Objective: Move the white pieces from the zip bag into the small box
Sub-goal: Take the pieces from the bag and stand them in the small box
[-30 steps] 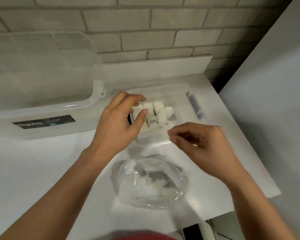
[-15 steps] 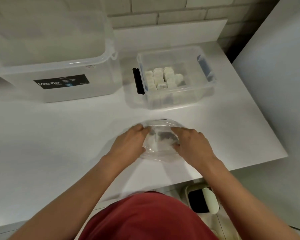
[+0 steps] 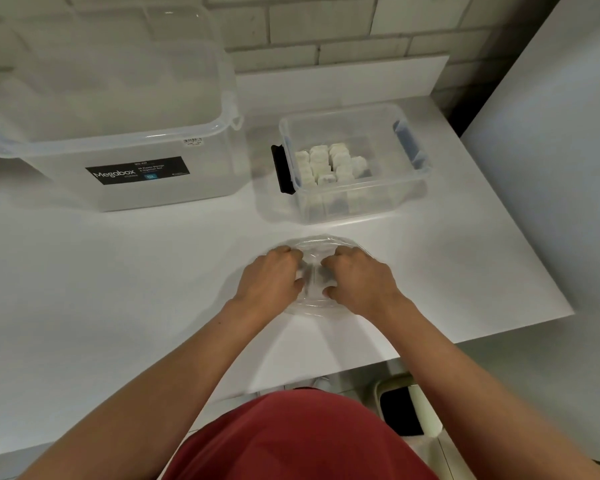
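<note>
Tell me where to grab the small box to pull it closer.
Grip the small box by its rim at the two ends, probably at the black latch and the blue latch, coming from left and right: it stands upright, lidless, white pieces inside.

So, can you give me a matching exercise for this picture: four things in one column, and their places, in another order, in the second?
Column one:
1 zip bag
2 white pieces
3 large box
4 black clip

Column two:
a inside the small box
b far left on the table
c on the left end of the small box
d gripped by the left hand and the right hand

Pairs: 1-d, 2-a, 3-b, 4-c.
</note>
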Motion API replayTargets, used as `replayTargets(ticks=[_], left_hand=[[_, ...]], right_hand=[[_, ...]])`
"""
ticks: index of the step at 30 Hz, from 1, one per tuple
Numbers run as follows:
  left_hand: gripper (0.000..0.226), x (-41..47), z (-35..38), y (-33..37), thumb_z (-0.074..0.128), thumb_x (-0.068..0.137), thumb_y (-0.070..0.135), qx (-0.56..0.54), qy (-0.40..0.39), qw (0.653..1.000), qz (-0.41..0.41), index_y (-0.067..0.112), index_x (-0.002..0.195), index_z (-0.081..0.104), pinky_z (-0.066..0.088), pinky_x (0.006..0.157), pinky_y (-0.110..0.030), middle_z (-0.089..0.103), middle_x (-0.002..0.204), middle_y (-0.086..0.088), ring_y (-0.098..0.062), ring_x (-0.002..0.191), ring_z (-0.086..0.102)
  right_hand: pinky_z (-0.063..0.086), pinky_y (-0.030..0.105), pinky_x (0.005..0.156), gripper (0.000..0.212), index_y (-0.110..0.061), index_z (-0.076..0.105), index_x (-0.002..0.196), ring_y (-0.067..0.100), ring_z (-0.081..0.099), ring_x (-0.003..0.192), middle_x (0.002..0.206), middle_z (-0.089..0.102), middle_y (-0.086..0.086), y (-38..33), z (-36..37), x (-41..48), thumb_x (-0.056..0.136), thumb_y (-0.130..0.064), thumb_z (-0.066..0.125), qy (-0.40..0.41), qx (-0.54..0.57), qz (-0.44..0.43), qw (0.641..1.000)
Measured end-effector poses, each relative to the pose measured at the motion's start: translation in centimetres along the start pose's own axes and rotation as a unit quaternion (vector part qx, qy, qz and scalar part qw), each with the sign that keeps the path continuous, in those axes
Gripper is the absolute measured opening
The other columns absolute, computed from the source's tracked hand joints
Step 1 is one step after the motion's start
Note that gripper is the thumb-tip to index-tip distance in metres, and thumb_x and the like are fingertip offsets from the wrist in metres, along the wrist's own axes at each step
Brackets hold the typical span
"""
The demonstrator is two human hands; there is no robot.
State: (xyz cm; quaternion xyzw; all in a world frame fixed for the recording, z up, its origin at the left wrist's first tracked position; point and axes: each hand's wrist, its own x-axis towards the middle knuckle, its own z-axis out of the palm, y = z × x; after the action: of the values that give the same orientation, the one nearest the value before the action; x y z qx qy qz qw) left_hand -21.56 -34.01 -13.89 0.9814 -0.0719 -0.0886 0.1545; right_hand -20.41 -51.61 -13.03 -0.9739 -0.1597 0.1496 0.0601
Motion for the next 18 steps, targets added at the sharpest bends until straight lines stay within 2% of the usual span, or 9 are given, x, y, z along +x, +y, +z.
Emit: replayTargets(ticks=[4, 6, 8, 13, 15, 18], left_hand=[[0.026, 0.5, 0.0, -0.1, 0.066, 0.09, 0.044, -0.01, 0.002, 1.0, -0.019, 0.02, 0.099, 0.062, 0.042, 0.063, -0.032, 0.067, 0.104, 0.001, -0.03, 0.089, 0.065], [0.025, 0.7, -0.2, -0.1, 0.063, 0.092, 0.044, 0.014, 0.0, 1.0, -0.022, 0.02, 0.098, 0.061, 0.042, 0.063, -0.032, 0.067, 0.101, -0.001, -0.03, 0.087, 0.064], [0.024, 1.0, -0.4, 0.1, 0.06, 0.094, 0.043, 0.031, -0.002, 0.999, -0.02, 0.02, 0.098, 0.062, 0.044, 0.065, -0.033, 0.067, 0.1, -0.002, -0.031, 0.087, 0.065], [0.024, 1.4, -0.3, 0.4, 0.061, 0.09, 0.042, 0.021, 0.002, 1.0, -0.014, 0.019, 0.098, 0.06, 0.044, 0.063, -0.032, 0.068, 0.101, 0.001, -0.031, 0.085, 0.065], [0.022, 1.4, -0.2, 0.3, 0.062, 0.089, 0.041, 0.01, -0.005, 1.0, -0.018, 0.02, 0.098, 0.062, 0.045, 0.063, -0.031, 0.069, 0.101, 0.002, -0.03, 0.085, 0.065], [0.014, 1.2, -0.6, 0.2, 0.059, 0.09, 0.031, 0.0, -0.012, 1.0, -0.01, 0.024, 0.1, 0.066, 0.044, 0.065, -0.031, 0.066, 0.104, 0.003, -0.029, 0.09, 0.065]], right_hand=[[0.046, 0.034, 0.074, 0.035, -0.024, 0.067, 0.126, 0.023, 0.055, 0.122, 0.124, 0.059, -0.002, -0.3, -0.2, 0.1, 0.092, -0.032, 0.068, -0.001, -0.005, -0.013, 1.0], [0.044, 0.033, 0.072, 0.036, -0.025, 0.066, 0.127, 0.024, 0.057, 0.12, 0.125, 0.059, -0.003, -0.4, -0.1, 0.0, 0.091, -0.03, 0.065, 0.01, -0.008, -0.015, 1.0], [0.049, 0.034, 0.074, 0.04, -0.026, 0.063, 0.129, 0.024, 0.058, 0.121, 0.128, 0.061, -0.005, -0.5, 0.0, -0.2, 0.09, -0.03, 0.063, 0.019, 0.005, -0.006, 1.0], [0.052, 0.037, 0.081, 0.046, -0.026, 0.061, 0.134, 0.024, 0.052, 0.128, 0.133, 0.057, -0.003, -0.4, 0.1, -0.2, 0.089, -0.03, 0.066, -0.01, 0.019, -0.006, 1.0], [0.049, 0.036, 0.078, 0.042, -0.024, 0.063, 0.13, 0.023, 0.049, 0.128, 0.131, 0.057, -0.003, -0.2, 0.0, 0.0, 0.088, -0.027, 0.068, -0.017, 0.032, -0.006, 0.999], [0.045, 0.032, 0.072, 0.031, -0.025, 0.062, 0.114, 0.023, 0.053, 0.117, 0.117, 0.064, -0.006, 0.1, -0.1, 0.1, 0.084, -0.022, 0.068, -0.014, 0.049, -0.014, 0.999]])
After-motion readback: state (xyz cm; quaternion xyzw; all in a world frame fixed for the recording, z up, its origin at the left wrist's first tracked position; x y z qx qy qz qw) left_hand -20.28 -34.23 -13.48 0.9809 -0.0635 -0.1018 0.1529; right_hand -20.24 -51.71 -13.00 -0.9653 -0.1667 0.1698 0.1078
